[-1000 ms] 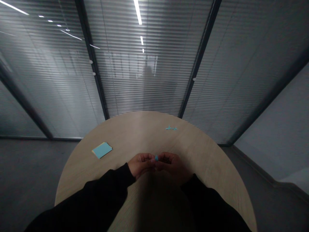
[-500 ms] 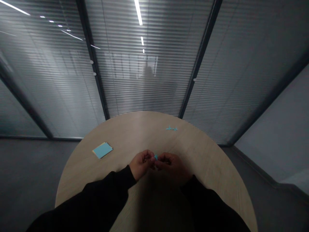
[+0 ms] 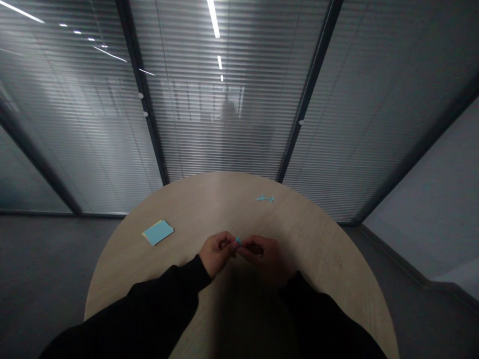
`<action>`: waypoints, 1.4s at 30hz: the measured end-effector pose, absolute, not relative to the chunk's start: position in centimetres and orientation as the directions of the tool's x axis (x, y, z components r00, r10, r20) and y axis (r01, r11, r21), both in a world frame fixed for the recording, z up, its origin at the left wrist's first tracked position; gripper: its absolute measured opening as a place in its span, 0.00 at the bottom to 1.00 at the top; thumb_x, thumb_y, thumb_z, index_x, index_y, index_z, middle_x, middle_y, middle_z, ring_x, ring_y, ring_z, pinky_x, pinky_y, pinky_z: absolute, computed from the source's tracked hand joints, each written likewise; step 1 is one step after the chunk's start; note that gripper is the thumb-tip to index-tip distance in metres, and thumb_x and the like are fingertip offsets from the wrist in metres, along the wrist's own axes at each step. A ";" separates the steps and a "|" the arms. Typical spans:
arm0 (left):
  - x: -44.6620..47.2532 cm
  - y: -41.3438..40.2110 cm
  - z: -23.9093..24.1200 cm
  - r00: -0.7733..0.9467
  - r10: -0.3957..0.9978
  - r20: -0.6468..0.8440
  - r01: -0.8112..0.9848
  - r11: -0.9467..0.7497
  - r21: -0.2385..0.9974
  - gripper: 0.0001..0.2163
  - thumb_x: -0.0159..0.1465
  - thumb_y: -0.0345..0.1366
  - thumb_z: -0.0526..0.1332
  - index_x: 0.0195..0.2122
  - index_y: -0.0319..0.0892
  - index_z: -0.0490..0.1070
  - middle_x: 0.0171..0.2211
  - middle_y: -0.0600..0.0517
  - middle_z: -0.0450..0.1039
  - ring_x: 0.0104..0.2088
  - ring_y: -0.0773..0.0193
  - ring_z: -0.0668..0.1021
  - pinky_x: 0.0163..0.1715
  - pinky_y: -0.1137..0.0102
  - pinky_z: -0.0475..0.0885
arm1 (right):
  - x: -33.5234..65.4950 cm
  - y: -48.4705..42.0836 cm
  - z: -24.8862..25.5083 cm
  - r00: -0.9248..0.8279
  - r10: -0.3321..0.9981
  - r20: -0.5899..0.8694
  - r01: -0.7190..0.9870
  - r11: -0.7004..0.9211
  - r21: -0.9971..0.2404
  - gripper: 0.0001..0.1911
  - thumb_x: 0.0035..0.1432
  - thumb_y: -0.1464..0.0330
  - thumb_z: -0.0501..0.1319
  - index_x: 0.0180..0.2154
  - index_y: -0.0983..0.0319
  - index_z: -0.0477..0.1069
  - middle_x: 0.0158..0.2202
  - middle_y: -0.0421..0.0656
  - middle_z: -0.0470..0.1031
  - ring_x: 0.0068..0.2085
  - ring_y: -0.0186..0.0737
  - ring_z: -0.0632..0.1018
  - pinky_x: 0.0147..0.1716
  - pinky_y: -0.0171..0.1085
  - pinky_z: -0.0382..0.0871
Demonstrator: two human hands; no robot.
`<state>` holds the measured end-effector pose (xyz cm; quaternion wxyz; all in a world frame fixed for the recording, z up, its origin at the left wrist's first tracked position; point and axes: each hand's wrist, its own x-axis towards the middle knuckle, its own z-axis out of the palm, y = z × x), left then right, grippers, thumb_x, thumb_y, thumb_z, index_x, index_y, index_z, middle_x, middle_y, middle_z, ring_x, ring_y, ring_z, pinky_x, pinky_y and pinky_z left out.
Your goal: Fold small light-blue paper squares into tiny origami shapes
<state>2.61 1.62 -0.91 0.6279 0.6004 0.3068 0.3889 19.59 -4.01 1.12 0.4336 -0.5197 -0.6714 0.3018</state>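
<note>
A small piece of folded blue paper (image 3: pixel 238 241) shows between my fingertips, over the middle of the round table. My left hand (image 3: pixel 218 253) pinches it from the left with thumb and forefinger. From the right, my right hand (image 3: pixel 266 257) has its thumb and fingers closed on the paper's other side. Most of the piece is hidden by the fingers, so its shape does not show. Farther back to the right lie small folded blue paper figures (image 3: pixel 265 198) with pointed parts, close beside each other.
On the left of the wooden table (image 3: pixel 202 204) lies a stack of paper sheets (image 3: pixel 158 232), blue on top with a yellowish edge beneath. Glass partitions with blinds (image 3: pixel 224 144) stand just past the table's far edge. A pale wall (image 3: pixel 437 209) is at the right.
My fingertips have shifted slightly left with the blue paper, and less of it shows between them. The paper stack and the folded figures stay where they were.
</note>
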 end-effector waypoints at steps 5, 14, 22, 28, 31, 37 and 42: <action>2.9 1.8 -1.6 0.522 0.842 0.138 -0.118 -0.089 0.989 0.24 0.52 0.58 0.65 0.27 0.40 0.65 0.18 0.56 0.68 0.18 0.72 0.66 0.20 0.75 0.57 | 19.2 -4.2 1.4 -0.102 0.958 0.269 0.442 0.286 -0.850 0.10 0.58 0.62 0.62 0.31 0.62 0.76 0.27 0.40 0.78 0.28 0.36 0.76 0.29 0.34 0.68; 2.9 1.8 -2.0 0.547 0.815 0.191 -0.138 -0.138 0.981 0.25 0.54 0.60 0.62 0.28 0.40 0.64 0.19 0.56 0.67 0.20 0.71 0.68 0.23 0.74 0.61 | 20.0 -3.8 1.2 -0.104 0.969 0.225 0.376 0.248 -0.893 0.12 0.54 0.59 0.65 0.31 0.62 0.75 0.28 0.41 0.78 0.30 0.38 0.78 0.31 0.34 0.70; 3.2 1.2 -1.5 0.662 0.744 0.085 -0.271 0.133 0.953 0.20 0.53 0.50 0.69 0.33 0.36 0.72 0.27 0.49 0.75 0.29 0.65 0.76 0.34 0.68 0.70 | 21.0 -3.9 2.0 -0.068 0.984 0.165 0.173 0.174 -0.969 0.13 0.51 0.60 0.68 0.36 0.61 0.75 0.31 0.41 0.78 0.32 0.37 0.78 0.33 0.35 0.71; 3.1 1.5 -2.0 0.628 0.778 0.032 -0.287 0.193 0.938 0.20 0.51 0.48 0.71 0.33 0.34 0.75 0.27 0.49 0.75 0.27 0.67 0.75 0.32 0.71 0.70 | 20.9 -3.9 1.9 -0.134 0.975 0.179 0.152 0.199 -0.968 0.13 0.52 0.62 0.67 0.38 0.60 0.75 0.31 0.40 0.77 0.32 0.37 0.78 0.33 0.35 0.71; 3.2 1.4 -2.0 0.622 0.783 -0.003 -0.300 0.242 0.923 0.20 0.51 0.48 0.71 0.33 0.34 0.75 0.24 0.51 0.74 0.23 0.68 0.74 0.27 0.72 0.69 | 20.9 -3.8 1.8 -0.105 0.978 0.182 0.176 0.198 -0.964 0.13 0.51 0.62 0.68 0.38 0.60 0.75 0.30 0.40 0.77 0.32 0.36 0.77 0.32 0.35 0.71; 3.4 1.1 -2.1 0.637 0.769 -0.054 -0.364 0.362 0.858 0.19 0.49 0.45 0.73 0.34 0.34 0.77 0.25 0.51 0.72 0.24 0.71 0.72 0.26 0.72 0.69 | 20.9 -3.6 1.4 -0.072 0.983 0.168 0.181 0.178 -0.967 0.13 0.50 0.62 0.68 0.37 0.61 0.75 0.31 0.41 0.78 0.33 0.37 0.78 0.33 0.36 0.71; 3.5 1.1 -2.1 0.644 0.763 -0.059 -0.376 0.382 0.844 0.19 0.49 0.44 0.73 0.33 0.33 0.77 0.24 0.51 0.72 0.24 0.71 0.72 0.27 0.73 0.69 | 20.8 -3.6 1.4 -0.078 0.983 0.164 0.186 0.176 -0.967 0.14 0.50 0.61 0.69 0.38 0.61 0.75 0.30 0.41 0.78 0.31 0.37 0.77 0.30 0.35 0.70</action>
